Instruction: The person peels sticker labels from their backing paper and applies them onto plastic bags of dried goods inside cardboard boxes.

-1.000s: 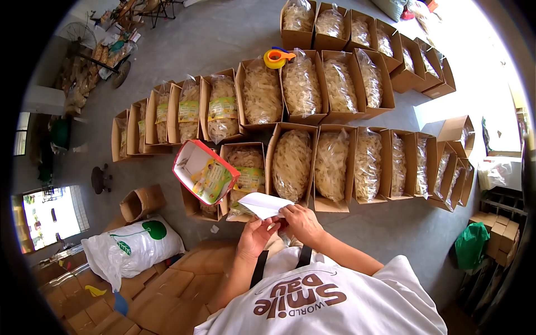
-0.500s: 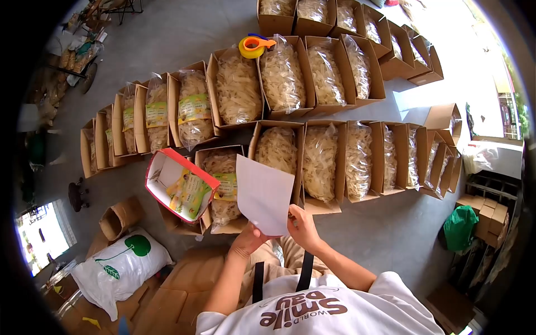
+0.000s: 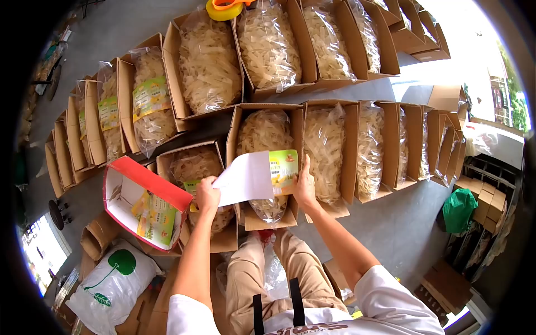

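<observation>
My left hand [image 3: 207,195] pinches the left end of a white backing sheet [image 3: 243,178]. At its right end, my right hand [image 3: 305,184] grips the edge of a yellow-green printed label [image 3: 283,172]; whether the label is still stuck to the sheet there I cannot tell. Both are stretched above an open cardboard box [image 3: 233,134] holding a clear bag of pale dried strips [image 3: 264,133]. To the left, a red-edged white box [image 3: 153,180] with several more labels [image 3: 157,216] sits tilted, close to my left forearm. A partly hidden bag [image 3: 195,167] lies behind my left hand.
Rows of open boxes with filled bags [image 3: 268,44] stretch across the floor. An orange-and-yellow tape dispenser [image 3: 224,8] rests on a box at the top. At lower left lies a white sack [image 3: 120,287]; a green bag [image 3: 460,211] is at the right.
My hands have moved forward and apart, over the box. The sheet has turned sideways, and a printed label now shows at its right end. My view has shifted closer to the boxes.
</observation>
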The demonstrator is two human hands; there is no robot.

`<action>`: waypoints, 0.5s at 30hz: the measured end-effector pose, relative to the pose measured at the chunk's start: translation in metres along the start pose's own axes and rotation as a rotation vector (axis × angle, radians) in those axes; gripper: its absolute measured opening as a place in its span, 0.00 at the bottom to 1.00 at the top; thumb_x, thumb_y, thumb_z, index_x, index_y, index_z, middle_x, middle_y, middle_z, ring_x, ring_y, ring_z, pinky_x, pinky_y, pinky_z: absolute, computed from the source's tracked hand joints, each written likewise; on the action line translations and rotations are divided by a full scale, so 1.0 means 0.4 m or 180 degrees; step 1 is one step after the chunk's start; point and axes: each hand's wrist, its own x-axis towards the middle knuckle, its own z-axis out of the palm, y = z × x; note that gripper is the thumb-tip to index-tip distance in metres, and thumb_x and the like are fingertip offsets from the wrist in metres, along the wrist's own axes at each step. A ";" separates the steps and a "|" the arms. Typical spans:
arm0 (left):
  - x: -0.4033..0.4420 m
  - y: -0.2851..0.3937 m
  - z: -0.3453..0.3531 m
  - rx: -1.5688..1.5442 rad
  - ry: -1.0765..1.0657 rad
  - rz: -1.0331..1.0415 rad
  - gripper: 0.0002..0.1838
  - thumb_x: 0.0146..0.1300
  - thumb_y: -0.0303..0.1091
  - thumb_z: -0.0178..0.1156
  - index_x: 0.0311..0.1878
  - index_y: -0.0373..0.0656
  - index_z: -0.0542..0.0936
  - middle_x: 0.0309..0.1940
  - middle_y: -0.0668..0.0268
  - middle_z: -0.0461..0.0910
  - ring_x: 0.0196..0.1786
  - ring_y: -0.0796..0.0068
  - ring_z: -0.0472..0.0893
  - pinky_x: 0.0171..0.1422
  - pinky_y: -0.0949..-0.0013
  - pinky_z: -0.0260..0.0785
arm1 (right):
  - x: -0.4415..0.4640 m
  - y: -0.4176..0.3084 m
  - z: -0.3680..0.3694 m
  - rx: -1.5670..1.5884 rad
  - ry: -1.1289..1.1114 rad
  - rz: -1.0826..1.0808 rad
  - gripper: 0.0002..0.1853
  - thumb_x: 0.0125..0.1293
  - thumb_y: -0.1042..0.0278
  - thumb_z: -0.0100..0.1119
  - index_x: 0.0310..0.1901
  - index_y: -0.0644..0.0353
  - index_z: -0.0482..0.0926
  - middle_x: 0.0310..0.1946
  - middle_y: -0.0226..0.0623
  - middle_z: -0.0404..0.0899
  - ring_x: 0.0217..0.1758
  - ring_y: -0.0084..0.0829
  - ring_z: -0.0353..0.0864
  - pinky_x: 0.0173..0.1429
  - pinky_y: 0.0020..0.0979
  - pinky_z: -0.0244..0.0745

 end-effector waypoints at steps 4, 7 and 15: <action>0.060 0.087 0.068 -0.0009 -0.0217 0.0475 0.13 0.53 0.23 0.57 0.43 0.44 0.76 0.26 0.54 0.80 0.31 0.55 0.81 0.35 0.59 0.72 | 0.068 0.042 0.069 -0.1437 -0.0319 -0.0919 0.29 0.56 0.80 0.48 0.62 0.64 0.57 0.38 0.48 0.72 0.42 0.47 0.76 0.43 0.39 0.75; 0.083 0.103 0.145 0.0436 -0.0503 0.0976 0.28 0.56 0.22 0.54 0.61 0.51 0.64 0.28 0.51 0.80 0.32 0.55 0.81 0.36 0.56 0.74 | 0.074 0.091 0.151 -0.2157 -0.0426 -0.0762 0.21 0.57 0.83 0.47 0.54 0.70 0.61 0.39 0.50 0.70 0.43 0.46 0.75 0.47 0.36 0.74; 0.114 0.089 0.181 0.2137 -0.1085 0.0865 0.18 0.58 0.22 0.52 0.53 0.43 0.74 0.31 0.56 0.79 0.29 0.64 0.82 0.30 0.64 0.76 | 0.079 0.127 0.225 -0.1350 -0.0704 0.0248 0.29 0.53 0.86 0.48 0.59 0.77 0.55 0.60 0.64 0.52 0.64 0.57 0.57 0.65 0.43 0.61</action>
